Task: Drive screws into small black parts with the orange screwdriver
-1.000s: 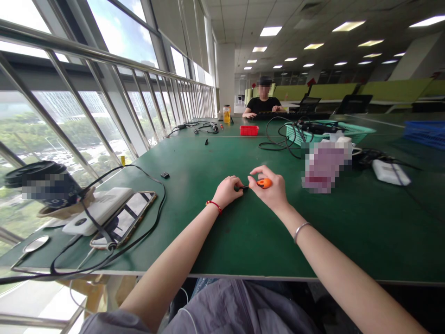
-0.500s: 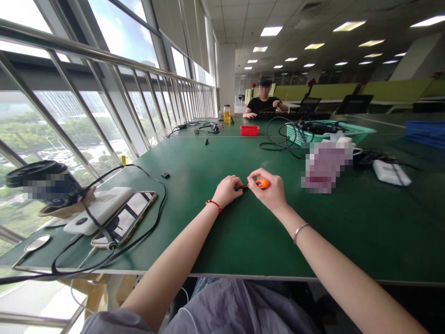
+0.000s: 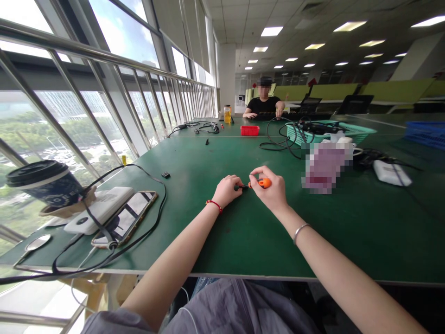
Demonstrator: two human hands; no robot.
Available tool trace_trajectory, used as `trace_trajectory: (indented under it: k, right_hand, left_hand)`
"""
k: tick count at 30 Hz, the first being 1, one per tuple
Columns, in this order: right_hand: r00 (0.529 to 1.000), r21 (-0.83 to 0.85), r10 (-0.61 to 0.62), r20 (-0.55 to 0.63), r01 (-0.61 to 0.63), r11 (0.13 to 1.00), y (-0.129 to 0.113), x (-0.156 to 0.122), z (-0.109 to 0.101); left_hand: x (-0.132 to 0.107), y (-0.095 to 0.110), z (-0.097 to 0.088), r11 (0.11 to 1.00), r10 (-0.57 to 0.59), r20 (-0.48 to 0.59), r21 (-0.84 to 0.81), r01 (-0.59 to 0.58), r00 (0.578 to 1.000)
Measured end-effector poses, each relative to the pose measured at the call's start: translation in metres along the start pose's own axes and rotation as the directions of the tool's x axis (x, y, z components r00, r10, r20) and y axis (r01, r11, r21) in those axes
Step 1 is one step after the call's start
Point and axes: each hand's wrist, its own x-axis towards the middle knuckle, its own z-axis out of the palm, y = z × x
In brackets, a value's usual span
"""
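Observation:
Over the green table (image 3: 222,236), my right hand (image 3: 271,191) is closed on the orange-and-black handle of a screwdriver (image 3: 264,183). Its dark shaft points left, to a small black piece (image 3: 237,188) at the fingertips of my left hand (image 3: 226,191). That hand is closed around the piece, and most of it is hidden by the fingers. Whether the screwdriver's tip sits in the piece, I cannot make out. Another small black part (image 3: 166,175) lies on the table to the left of my hands.
Left stand a paper cup (image 3: 47,185), a white power bank (image 3: 99,208), a phone (image 3: 127,220) and looping cables. A red tray (image 3: 249,131), a cable-filled green basket (image 3: 361,134) and a white adapter (image 3: 392,173) lie farther off. A person (image 3: 264,103) sits across.
My right hand's fingers have shifted on the screwdriver handle, showing more orange. My left hand stays in place. The person opposite has lowered one hand.

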Motion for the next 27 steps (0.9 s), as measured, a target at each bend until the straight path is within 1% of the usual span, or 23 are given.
trace_trajectory:
  k: [3, 5, 7, 10, 13, 15, 19, 20, 24, 27]
  right_hand:
    - [0.996, 0.019, -0.088, -0.028, 0.088, 0.996, 0.0017, 0.0002, 0.0009]
    - [0.994, 0.039, -0.107, -0.036, 0.108, 0.993, 0.0007, 0.0006, 0.0013]
    - [0.998, 0.015, -0.064, -0.028, 0.064, 0.998, -0.0016, 0.0008, 0.0014]
    - [0.999, -0.024, 0.019, 0.034, -0.018, 1.000, -0.0047, 0.0004, 0.0013]
    - [0.997, -0.014, 0.024, 0.074, -0.023, 1.000, -0.0049, -0.0001, 0.0012]
    - [0.999, -0.016, 0.014, 0.048, -0.013, 1.000, -0.0038, -0.0002, 0.0011]
    - [0.997, 0.012, -0.031, -0.065, 0.032, 0.999, -0.0022, 0.0009, 0.0007]
    - [0.997, 0.008, -0.027, -0.075, 0.027, 1.000, -0.0023, 0.0013, 0.0005]
    - [0.998, -0.066, 0.064, -0.026, -0.066, 0.996, -0.0048, 0.0022, -0.0001]
    - [0.996, -0.010, 0.094, 0.004, -0.094, 0.995, -0.0056, 0.0016, 0.0002]
  left_hand:
    - [-0.0001, 0.0006, -0.0010, 1.000, -0.009, -0.005, 0.001, 0.009, 1.000]
    - [0.0002, 0.0002, -0.0008, 1.000, -0.008, -0.008, -0.003, 0.008, 1.000]
    - [0.0008, -0.0007, 0.0000, 1.000, 0.000, -0.009, -0.009, 0.000, 1.000]
    - [0.0016, -0.0019, 0.0012, 1.000, -0.005, -0.012, -0.012, 0.005, 1.000]
    - [0.0019, -0.0021, 0.0012, 0.999, -0.026, -0.003, -0.022, 0.026, 1.000]
    - [0.0018, -0.0021, 0.0009, 0.999, -0.032, 0.001, -0.038, 0.032, 0.999]
    - [0.0017, -0.0031, 0.0014, 0.999, -0.017, 0.002, -0.049, 0.018, 1.000]
    - [0.0017, -0.0037, 0.0019, 0.999, -0.013, -0.001, -0.046, 0.013, 1.000]
    - [0.0022, -0.0066, 0.0043, 0.999, -0.005, -0.029, -0.036, 0.004, 1.000]
    - [0.0026, -0.0081, 0.0041, 0.999, -0.002, -0.028, -0.039, 0.001, 1.000]
